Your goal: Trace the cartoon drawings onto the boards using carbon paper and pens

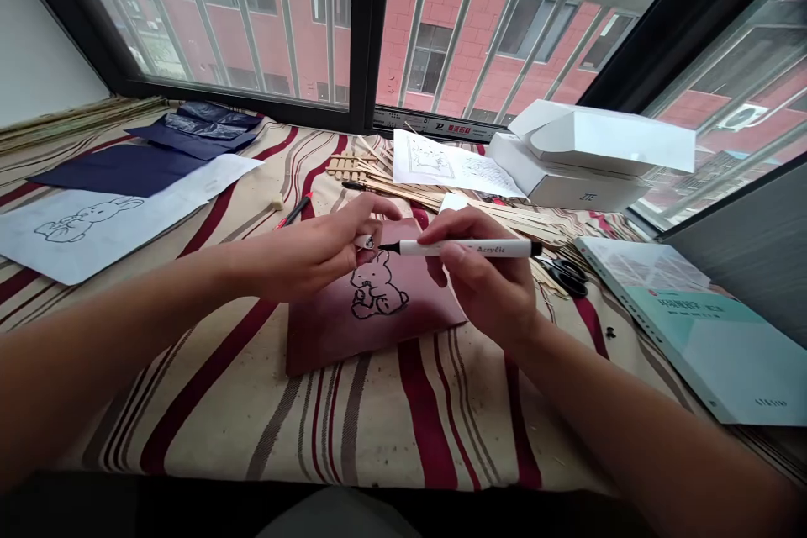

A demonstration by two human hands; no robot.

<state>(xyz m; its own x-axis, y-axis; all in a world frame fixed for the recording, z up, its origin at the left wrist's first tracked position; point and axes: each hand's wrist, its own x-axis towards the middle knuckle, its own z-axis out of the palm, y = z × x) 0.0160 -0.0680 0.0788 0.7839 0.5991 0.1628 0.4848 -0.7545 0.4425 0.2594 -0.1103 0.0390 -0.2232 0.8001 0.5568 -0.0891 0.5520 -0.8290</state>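
Note:
My right hand grips a white acrylic marker with a black tip and black end, its tip pointing left towards my left hand. My left hand hovers over a maroon square board, pinching a small pale object, perhaps the marker's cap, though it is too small to tell. A black outlined bear-like figure is drawn on the board, just below the marker's tip and my left fingers. The marker tip is not touching the board.
Striped cream and red cloth covers the sill. Left lie a rabbit drawing on paper and dark blue carbon sheets. Behind are wooden sticks, paper sketches, a white box; right, black scissors and a book.

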